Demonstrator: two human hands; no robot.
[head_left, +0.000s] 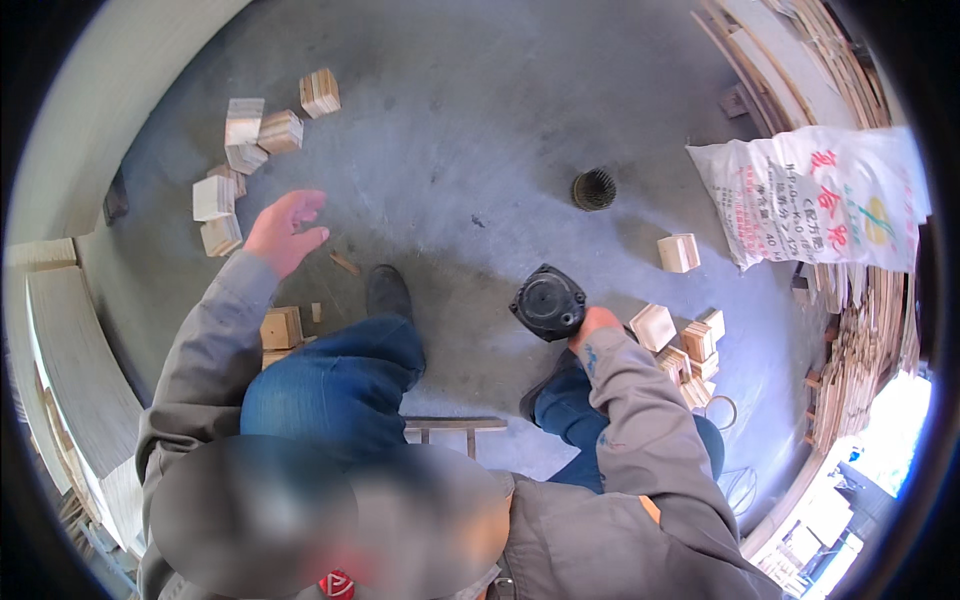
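One black tool [552, 304], just toward 3 o'clock of centre, sits in your right hand [596, 323]; fingers mostly hidden, looks grasped at its near side. Probably heavy, stiff, hard-cased; hold it there, not by the wide top. Your left hand [287, 233], 10 o'clock: empty, fingers spread, near wooden blocks [221, 236], likely light, rigid, rough; pinch opposite faces.

On flr [450, 120], L blks [213, 198] lie beyond & L of your L hand [287, 232]. Tool [549, 302] is in your R hand [597, 325]; R blks [698, 345] lie to its R. Nail coil [594, 189] sits ahead of tool, btwn L blks & sack [815, 200]. Sack: far R, boards [850, 370] fwd & aft.
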